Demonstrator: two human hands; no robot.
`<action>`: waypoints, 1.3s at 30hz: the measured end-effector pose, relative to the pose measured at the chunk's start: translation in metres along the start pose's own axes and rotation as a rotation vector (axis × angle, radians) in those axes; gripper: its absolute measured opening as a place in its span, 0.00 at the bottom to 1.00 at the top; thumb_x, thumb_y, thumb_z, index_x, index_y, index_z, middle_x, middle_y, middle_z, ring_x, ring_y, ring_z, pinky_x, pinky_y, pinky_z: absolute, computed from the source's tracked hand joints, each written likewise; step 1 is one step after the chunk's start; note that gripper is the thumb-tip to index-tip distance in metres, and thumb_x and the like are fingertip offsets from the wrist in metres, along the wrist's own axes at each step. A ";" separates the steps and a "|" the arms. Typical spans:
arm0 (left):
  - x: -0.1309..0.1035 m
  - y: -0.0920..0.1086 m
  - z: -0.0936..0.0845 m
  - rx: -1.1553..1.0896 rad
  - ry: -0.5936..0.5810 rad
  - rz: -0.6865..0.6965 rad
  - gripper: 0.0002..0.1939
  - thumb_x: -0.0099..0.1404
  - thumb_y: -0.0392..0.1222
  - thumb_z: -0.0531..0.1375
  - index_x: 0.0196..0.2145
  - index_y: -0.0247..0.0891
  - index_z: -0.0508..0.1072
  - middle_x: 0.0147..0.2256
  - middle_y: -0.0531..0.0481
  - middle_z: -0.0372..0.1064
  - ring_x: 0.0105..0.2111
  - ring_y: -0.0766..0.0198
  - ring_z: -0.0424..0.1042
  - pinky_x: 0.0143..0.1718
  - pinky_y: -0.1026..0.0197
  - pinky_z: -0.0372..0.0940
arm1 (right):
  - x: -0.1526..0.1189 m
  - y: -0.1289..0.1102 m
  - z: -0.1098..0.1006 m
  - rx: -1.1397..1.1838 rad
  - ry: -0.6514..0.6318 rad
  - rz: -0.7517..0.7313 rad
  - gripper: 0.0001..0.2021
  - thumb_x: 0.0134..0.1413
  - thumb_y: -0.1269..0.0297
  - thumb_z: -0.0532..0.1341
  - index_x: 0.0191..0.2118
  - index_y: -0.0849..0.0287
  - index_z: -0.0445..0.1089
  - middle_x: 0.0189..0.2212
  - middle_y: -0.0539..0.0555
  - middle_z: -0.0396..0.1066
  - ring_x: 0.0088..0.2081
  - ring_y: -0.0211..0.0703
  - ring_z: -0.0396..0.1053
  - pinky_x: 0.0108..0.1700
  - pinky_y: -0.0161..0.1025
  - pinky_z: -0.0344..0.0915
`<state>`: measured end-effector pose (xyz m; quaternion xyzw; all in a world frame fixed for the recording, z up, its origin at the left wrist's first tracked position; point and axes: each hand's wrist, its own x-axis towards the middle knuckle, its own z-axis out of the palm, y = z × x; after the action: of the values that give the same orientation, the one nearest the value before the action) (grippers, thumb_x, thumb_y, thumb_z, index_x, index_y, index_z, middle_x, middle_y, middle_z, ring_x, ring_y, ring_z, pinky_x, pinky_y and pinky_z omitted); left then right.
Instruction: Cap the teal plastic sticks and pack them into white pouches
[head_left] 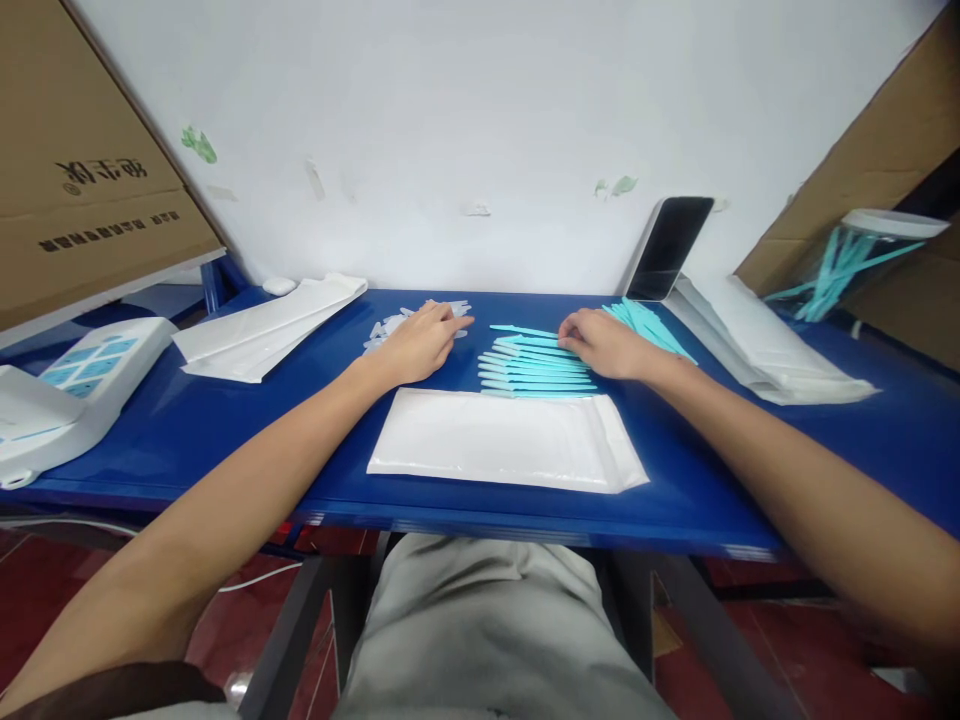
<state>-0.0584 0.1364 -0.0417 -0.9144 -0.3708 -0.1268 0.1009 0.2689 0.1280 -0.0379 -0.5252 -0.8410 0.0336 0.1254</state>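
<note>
Sticks of turquoise plastic [536,375] lie side by side in a row on the blue table [315,440], just behind a flat white padded envelope [491,435]. The right hand [589,340] is at the right ends of the farthest ones, its thumb and fingertips drawn close together; I cannot tell whether a stick is clamped between them. Well apart from it, the left hand [427,340] rests over a scatter of small translucent pieces [386,328], fingers loosely bent; whether it grips any is hidden.

Just beyond the right wrist lies a looser turquoise pile [651,330], with a dark-screened phone [671,250] leaning against the wall [480,150] behind it. More white envelopes lie at the right [780,345] and at the left [274,325]. A clear container [844,265] of turquoise sticks is tilted at far right.
</note>
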 end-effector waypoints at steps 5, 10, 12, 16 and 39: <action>-0.002 0.006 -0.003 -0.049 0.088 -0.088 0.29 0.76 0.35 0.44 0.70 0.29 0.61 0.47 0.33 0.70 0.45 0.47 0.68 0.47 0.48 0.66 | -0.004 -0.002 0.001 -0.017 0.225 -0.022 0.10 0.66 0.63 0.53 0.37 0.56 0.70 0.38 0.60 0.76 0.42 0.57 0.72 0.48 0.52 0.60; 0.001 0.010 -0.006 -0.128 0.185 -0.147 0.24 0.76 0.41 0.47 0.62 0.33 0.72 0.39 0.40 0.76 0.43 0.49 0.72 0.45 0.51 0.67 | -0.007 -0.009 -0.001 0.136 0.330 -0.036 0.07 0.67 0.62 0.52 0.38 0.55 0.65 0.34 0.59 0.77 0.36 0.54 0.72 0.42 0.48 0.62; 0.003 0.010 -0.007 -0.145 0.245 -0.163 0.22 0.73 0.40 0.51 0.55 0.33 0.79 0.32 0.43 0.76 0.41 0.50 0.73 0.43 0.53 0.67 | -0.009 -0.012 -0.003 0.207 0.332 -0.030 0.05 0.67 0.63 0.52 0.40 0.54 0.64 0.35 0.59 0.78 0.35 0.53 0.73 0.39 0.46 0.62; 0.005 0.010 -0.006 -0.239 0.410 -0.159 0.18 0.66 0.36 0.55 0.45 0.35 0.84 0.28 0.48 0.76 0.35 0.57 0.75 0.41 0.58 0.68 | -0.011 -0.015 -0.002 0.237 0.342 -0.031 0.06 0.67 0.65 0.52 0.44 0.54 0.64 0.33 0.56 0.78 0.32 0.52 0.72 0.38 0.46 0.62; 0.005 0.020 -0.004 -0.540 0.448 -0.027 0.14 0.72 0.36 0.59 0.51 0.38 0.79 0.46 0.43 0.74 0.38 0.62 0.77 0.42 0.56 0.75 | -0.021 -0.035 -0.004 0.101 0.311 -0.097 0.18 0.69 0.57 0.53 0.51 0.57 0.77 0.39 0.57 0.80 0.33 0.51 0.74 0.39 0.46 0.63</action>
<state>-0.0421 0.1245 -0.0382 -0.8526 -0.3045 -0.4192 -0.0672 0.2482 0.0930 -0.0308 -0.4760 -0.8330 -0.0117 0.2817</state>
